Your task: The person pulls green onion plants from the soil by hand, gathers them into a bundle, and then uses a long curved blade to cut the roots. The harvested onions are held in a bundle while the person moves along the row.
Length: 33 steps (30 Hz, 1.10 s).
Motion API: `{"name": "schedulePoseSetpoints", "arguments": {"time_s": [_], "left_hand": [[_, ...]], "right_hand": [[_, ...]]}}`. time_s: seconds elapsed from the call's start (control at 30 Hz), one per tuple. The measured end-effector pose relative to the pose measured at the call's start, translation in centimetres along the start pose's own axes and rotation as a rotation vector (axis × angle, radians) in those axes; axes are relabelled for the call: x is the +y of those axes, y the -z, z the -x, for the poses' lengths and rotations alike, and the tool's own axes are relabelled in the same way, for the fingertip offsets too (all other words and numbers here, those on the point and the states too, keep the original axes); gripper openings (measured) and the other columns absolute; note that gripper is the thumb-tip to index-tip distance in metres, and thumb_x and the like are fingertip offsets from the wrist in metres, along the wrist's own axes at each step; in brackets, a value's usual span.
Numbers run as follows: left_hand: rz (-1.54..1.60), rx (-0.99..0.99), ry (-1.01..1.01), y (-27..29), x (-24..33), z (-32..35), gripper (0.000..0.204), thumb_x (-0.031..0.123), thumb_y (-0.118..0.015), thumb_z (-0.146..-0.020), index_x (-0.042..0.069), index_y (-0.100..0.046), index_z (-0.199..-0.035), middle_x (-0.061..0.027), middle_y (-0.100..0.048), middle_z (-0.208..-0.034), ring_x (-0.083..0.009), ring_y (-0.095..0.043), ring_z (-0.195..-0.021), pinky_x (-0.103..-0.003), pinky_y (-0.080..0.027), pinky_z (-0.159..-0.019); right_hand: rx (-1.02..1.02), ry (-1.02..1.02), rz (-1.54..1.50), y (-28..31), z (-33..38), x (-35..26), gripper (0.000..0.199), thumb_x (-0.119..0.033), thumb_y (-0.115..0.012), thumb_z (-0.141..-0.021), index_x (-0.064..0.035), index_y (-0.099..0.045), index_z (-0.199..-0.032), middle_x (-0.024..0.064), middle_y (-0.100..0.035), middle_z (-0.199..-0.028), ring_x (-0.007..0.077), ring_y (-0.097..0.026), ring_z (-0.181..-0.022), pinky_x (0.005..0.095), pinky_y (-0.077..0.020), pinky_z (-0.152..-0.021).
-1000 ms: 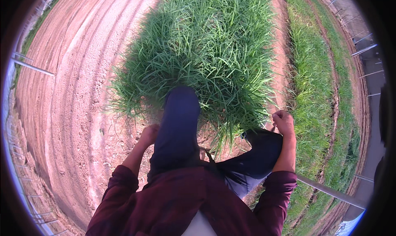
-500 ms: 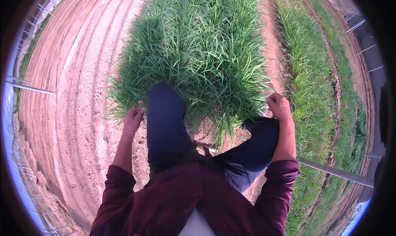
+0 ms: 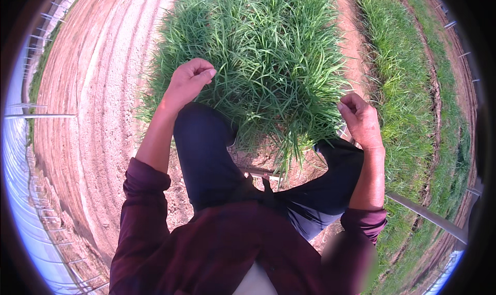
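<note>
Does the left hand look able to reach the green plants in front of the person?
Probably yes: the left hand is beyond the left knee and appears over the left part of the green plants; nothing visible blocks the way.

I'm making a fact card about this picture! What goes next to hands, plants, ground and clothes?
Left hand: curled, just past the left knee, seen against green grassy plants; can't tell if it holds anything
Right hand: curled, by the plants' right edge; contents unclear
Plants: long, thin leaves
Ground: bare, lined soil on the left
Clothes: dark red shirt, dark trousers
</note>
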<state>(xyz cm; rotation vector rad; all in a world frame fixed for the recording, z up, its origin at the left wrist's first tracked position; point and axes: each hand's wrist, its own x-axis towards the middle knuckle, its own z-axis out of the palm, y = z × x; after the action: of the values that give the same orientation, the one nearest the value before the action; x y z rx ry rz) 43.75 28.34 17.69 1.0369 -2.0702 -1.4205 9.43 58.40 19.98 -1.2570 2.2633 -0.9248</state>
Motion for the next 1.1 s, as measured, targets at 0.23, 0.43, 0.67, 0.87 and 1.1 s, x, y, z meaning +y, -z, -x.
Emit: {"name": "schedulePoseSetpoints", "arguments": {"time_s": [0.23, 0.43, 0.67, 0.87, 1.1], "left_hand": [[-0.142, -0.208, 0.059, -6.1, -1.2, -4.0, 0.018, 0.02, -0.073, -0.093, 0.004, -0.072, -0.102, -0.0012, -0.068, -0.085, -0.0103, -0.061, -0.078, -0.03, -0.051, -0.072], [-0.258, -0.295, 0.256, -7.9, -4.7, -5.2, 0.021, 0.021, -0.072, -0.094, 0.004, -0.072, -0.107, -0.0034, -0.071, -0.091, -0.0111, -0.063, -0.082, -0.029, -0.052, -0.076], [-0.121, -0.363, 0.217, -13.9, -5.6, -6.5, 0.022, 0.023, -0.071, -0.095, 0.006, -0.073, -0.109, -0.0042, -0.073, -0.099, -0.0128, -0.065, -0.089, -0.031, -0.053, -0.082], [0.024, -0.292, 0.268, -13.6, -4.9, -7.4, 0.025, 0.024, -0.068, -0.101, 0.006, -0.07, -0.117, -0.0042, -0.072, -0.111, -0.0137, -0.067, -0.105, -0.032, -0.053, -0.091], [-0.053, -0.171, 0.403, -7.5, -3.0, -9.8, 0.036, 0.035, -0.068, -0.1, 0.005, -0.067, -0.12, -0.0058, -0.073, -0.111, -0.0143, -0.069, -0.101, -0.029, -0.054, -0.089]], "right_hand": [[0.066, -0.098, -0.051, -1.7, -2.9, 3.4, 0.018, -0.018, -0.074, -0.093, -0.0031, -0.07, -0.102, 0.0093, -0.073, -0.084, 0.0163, -0.067, -0.073, 0.0325, -0.0558, -0.073], [0.111, -0.107, -0.026, -2.4, -4.4, 5.0, 0.019, -0.018, -0.073, -0.096, -0.0013, -0.07, -0.105, 0.002, -0.071, -0.083, 0.0075, -0.061, -0.074, 0.0261, -0.0531, -0.072], [0.076, -0.055, 0.051, -3.0, -5.5, 4.0, 0.022, -0.019, -0.073, -0.095, -0.0015, -0.069, -0.108, 0.0062, -0.071, -0.081, 0.0098, -0.062, -0.074, 0.0294, -0.0531, -0.071], [0.068, -0.032, 0.043, -2.8, -5.5, 4.3, 0.024, -0.023, -0.073, -0.094, -0.0026, -0.07, -0.106, 0.0088, -0.072, -0.084, 0.018, -0.066, -0.077, 0.0336, -0.0541, -0.073], [0.058, -0.055, -0.02, -2.4, -5.6, 3.7, 0.025, -0.026, -0.072, -0.093, -0.0035, -0.07, -0.104, 0.0158, -0.075, -0.089, 0.0316, -0.073, -0.081, 0.0404, -0.0558, -0.074]]}}
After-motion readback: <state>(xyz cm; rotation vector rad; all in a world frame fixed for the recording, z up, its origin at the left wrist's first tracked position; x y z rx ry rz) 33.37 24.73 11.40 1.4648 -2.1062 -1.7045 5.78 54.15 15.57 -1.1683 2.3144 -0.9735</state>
